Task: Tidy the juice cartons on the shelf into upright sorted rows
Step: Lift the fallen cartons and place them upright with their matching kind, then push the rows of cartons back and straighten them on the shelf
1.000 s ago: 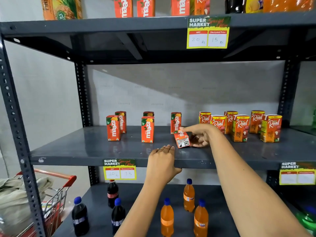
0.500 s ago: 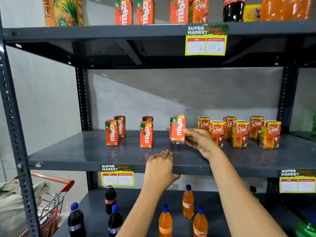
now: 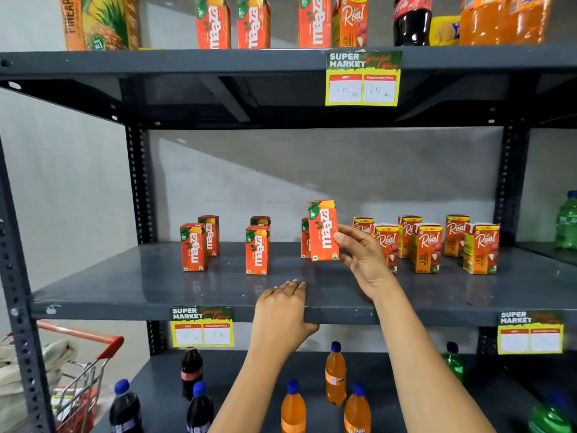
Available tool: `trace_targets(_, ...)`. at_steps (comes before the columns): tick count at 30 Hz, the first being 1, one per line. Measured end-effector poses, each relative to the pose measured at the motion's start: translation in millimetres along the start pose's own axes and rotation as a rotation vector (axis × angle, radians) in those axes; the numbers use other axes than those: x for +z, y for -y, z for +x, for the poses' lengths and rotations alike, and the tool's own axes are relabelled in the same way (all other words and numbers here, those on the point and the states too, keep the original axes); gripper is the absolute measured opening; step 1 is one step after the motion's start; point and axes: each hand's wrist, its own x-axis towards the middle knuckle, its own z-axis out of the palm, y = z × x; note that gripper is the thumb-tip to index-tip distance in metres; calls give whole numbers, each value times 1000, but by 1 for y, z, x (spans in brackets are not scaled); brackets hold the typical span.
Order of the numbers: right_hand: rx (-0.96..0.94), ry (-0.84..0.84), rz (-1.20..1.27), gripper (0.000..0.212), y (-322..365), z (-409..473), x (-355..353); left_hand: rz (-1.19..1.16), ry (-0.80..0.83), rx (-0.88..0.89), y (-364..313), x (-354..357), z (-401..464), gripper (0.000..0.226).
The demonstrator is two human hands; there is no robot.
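My right hand (image 3: pixel 363 260) grips an orange Maaza carton (image 3: pixel 323 231), held upright a little above the grey middle shelf (image 3: pixel 156 285), in front of another Maaza carton (image 3: pixel 305 242). Left of it stand two short rows of upright Maaza cartons (image 3: pixel 193 246) (image 3: pixel 257 250). To the right, several Real litchi cartons (image 3: pixel 426 248) stand upright in rows; my hand hides part of the front one. My left hand (image 3: pixel 281 317) rests flat on the shelf's front edge, thumb under the lip, holding nothing else.
The top shelf (image 3: pixel 187 62) carries larger cartons and bottles, with a price tag (image 3: pixel 363 78) hanging from it. The bottom shelf holds cola bottles (image 3: pixel 192 371) and orange soda bottles (image 3: pixel 335 373). A red-handled shopping cart (image 3: pixel 81 370) stands at the lower left. Green bottles (image 3: pixel 566 220) sit far right.
The Maaza carton lay tipped on the shelf under my right hand; it has been lifted and turned upright, now held above the shelf. My left hand stayed on the shelf edge.
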Motion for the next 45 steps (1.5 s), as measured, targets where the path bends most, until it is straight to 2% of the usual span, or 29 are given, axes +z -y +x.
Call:
trace_targets(4,14,-37,-65,12,-6,5,0,-4,-9,-1,0,-1,0,73)
trace_targets(9,124,-28,-162,36,-16,29,0,-7,12,1,-1,-3,0,73)
trace_targets(17,309,39,-528,42,-34,50,3,-7,35,-14,-1,-5,-1,74)
trace_targets(22,350,45,-519,44,-32,46,3,-5,42,-11,-1,-8,-1,73)
trace_targets(25,359,28,-598,53,-34,40,2,-56,163,37,3,-18,-1,76)
trace_targets(27,315,-10,-810,74,-38,36,1,-332,296,45,16,-34,0,61)
trace_targets(28,287,-30,-919,81,-40,34,0,-515,316,4,25,-42,0,45)
trace_targets(29,267,-39,-1002,84,-41,32,2,-649,242,-77,36,-49,1,32)
trace_targets(30,270,-36,-1048,82,-41,30,5,-692,94,-206,48,-51,4,25)
trace_targets(32,306,-13,-1151,75,-42,28,16,-551,-134,-490,67,-49,14,23)
trace_targets(33,341,-18,-1230,79,-43,29,22,-480,-119,-608,72,-46,20,35)
trace_targets(34,385,-37,-1301,85,-44,28,29,-406,-10,-699,74,-42,27,55)
trace_targets(36,438,-99,-1395,95,-47,27,40,-264,254,-787,75,-37,40,90)
trace_targets(37,446,-127,-1426,96,-48,26,44,-226,312,-798,75,-33,46,98)
trace_targets(40,442,-206,-1448,88,-49,26,50,-211,332,-804,73,-19,64,98)
trace_targets(45,418,-196,-1458,82,-50,26,52,-212,240,-775,72,-8,73,72)
